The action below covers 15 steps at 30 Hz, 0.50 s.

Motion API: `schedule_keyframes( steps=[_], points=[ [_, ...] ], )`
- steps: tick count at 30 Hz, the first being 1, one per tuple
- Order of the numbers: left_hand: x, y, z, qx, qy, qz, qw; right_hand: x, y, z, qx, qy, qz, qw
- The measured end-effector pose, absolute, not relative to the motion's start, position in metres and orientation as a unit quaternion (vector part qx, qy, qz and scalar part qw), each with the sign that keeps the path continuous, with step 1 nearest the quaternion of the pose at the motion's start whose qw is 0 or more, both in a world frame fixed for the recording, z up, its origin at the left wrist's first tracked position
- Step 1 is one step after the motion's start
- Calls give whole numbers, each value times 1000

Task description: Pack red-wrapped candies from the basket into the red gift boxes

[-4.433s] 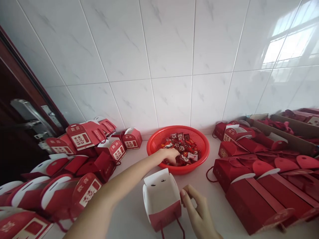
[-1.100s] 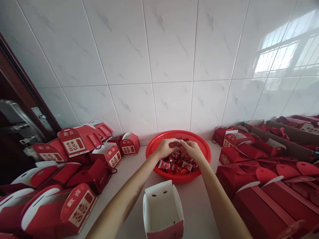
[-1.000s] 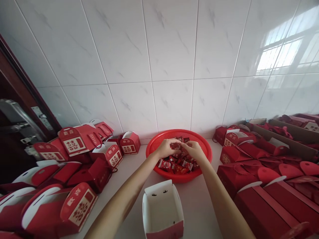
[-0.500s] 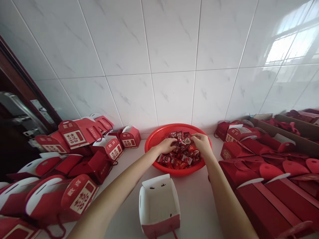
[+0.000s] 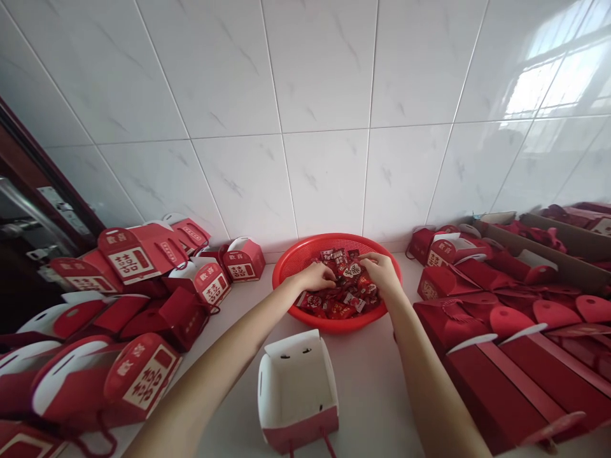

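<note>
A round red plastic basket holds many wrapped candies in red and dark wrappers. On the basket's left side my left hand reaches in, fingers curled down on the candies; what they hold, if anything, is hidden. My right hand is over the right side, its fingertips bent together beside a candy with a pale label; whether it grips anything is too small to tell. In front of the basket stands an open box, white inside and red outside, with nothing in it.
Red gift boxes with pale printed panels are piled on the left. More red boxes fill the right side, with a cardboard carton behind them. A tiled wall rises behind the basket, and a dark door frame is at far left.
The view has shifted slightly, so things appear a little further left. My left hand has curled its fingers lower into the candies; my right hand has barely moved.
</note>
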<state>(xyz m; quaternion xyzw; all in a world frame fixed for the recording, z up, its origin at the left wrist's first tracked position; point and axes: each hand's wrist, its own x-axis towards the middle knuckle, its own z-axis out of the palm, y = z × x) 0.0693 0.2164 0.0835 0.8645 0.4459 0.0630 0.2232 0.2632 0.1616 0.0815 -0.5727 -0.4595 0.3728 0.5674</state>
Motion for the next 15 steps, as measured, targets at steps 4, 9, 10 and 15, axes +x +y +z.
schedule_keyframes(
  steps=[4, 9, 10, 15],
  points=[
    [66, 218, 79, 863, 447, 56, 229, 265, 164, 78, -574, -439, 360, 591],
    [65, 217, 79, 866, 439, 53, 235, 265, 162, 82, -567, -412, 352, 620],
    [66, 217, 79, 867, 435, 55, 235, 265, 161, 83, -566, -406, 351, 625],
    [70, 214, 84, 865, 437, 95, 229, 266, 159, 86, -560, -395, 351, 639]
  ],
)
